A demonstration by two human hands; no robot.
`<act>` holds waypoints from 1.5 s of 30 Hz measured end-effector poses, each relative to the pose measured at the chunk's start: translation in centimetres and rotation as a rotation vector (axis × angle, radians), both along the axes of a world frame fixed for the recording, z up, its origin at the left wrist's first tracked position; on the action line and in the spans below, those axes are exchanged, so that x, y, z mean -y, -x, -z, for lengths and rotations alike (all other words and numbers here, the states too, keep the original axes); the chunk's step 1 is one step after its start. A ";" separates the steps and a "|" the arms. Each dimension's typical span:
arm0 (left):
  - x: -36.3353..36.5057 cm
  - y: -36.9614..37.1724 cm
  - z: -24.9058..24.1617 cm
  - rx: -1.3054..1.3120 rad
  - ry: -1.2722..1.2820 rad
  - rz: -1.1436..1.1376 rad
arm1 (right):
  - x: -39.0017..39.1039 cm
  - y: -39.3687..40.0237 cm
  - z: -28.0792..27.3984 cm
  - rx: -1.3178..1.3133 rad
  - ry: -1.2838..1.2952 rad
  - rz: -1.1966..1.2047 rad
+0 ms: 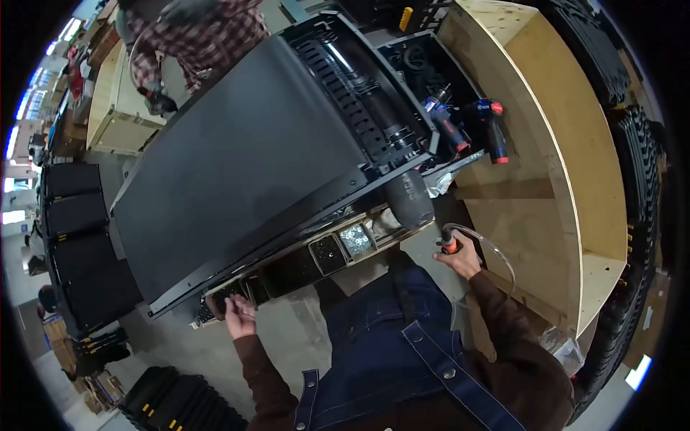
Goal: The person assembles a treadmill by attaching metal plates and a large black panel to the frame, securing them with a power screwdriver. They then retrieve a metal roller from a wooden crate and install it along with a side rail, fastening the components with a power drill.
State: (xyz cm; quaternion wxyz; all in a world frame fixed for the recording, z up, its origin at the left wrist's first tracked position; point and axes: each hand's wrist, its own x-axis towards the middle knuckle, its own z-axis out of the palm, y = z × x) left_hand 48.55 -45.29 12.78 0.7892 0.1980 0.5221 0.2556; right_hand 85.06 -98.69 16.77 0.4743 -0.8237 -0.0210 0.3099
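My left hand [240, 314] is at the left end of a long parts tray [287, 271], its fingers over a compartment of small dark parts [215, 304]. Whether its fingertips pinch anything is too small to tell. In my right hand [463, 256] is an orange and black tool [449, 243] with a clear hose curving from it. Above the tray lies a large black panel [237, 165] on a machine frame. Other compartments hold black hardware [327, 253] and shiny metal hardware [355, 239].
Two power drills [449, 129] [494, 129] rest by a dark bin beyond the frame. A tall plywood crate [568, 144] stands at the right. Across the panel, a person in a plaid shirt [194, 39] holds a tool. Black panels [83, 251] are stacked at the left.
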 end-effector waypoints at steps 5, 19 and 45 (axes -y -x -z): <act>15.1 -5.6 -3.9 -0.216 0.109 0.366 | 4.0 -9.4 10.1 0.188 0.163 -0.466; 26.2 -11.9 -9.5 -0.412 0.002 0.589 | 2.0 -15.9 23.1 0.188 0.161 -0.167; 69.5 -70.6 -13.8 0.436 -1.832 1.665 | 52.7 -35.0 21.4 -0.244 -0.035 1.169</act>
